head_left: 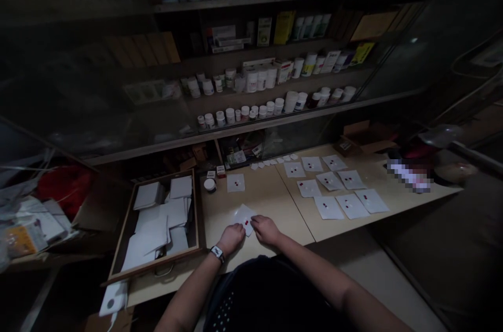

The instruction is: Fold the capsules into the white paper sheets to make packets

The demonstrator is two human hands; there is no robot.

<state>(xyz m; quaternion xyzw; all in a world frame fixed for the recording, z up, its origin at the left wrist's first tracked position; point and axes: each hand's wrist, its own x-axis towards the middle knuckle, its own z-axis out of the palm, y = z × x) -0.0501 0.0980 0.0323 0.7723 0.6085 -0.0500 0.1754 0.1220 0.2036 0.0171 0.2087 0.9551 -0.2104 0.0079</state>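
On the counter in front of me lies a small white paper sheet [244, 213] with red and whitish pills [247, 222] on it. My left hand [231, 238], a watch on its wrist, is closed on the paper's left edge. On the opposite edge, my right hand [265, 229] pinches the paper between thumb and fingers. Just behind stands another paper sheet [236, 183] bearing a few pills, lying flat. Several more sheets with pills [329, 180] are laid in rows to the right.
A wooden drawer tray [199, 217] of white paper stacks stands at left. Near it are a dark jar with a white lid [209, 185] and small boxes [220, 171]. Shelves of medicine bottles [251, 112] line the back. An open cardboard box [369, 135] sits at the far right.
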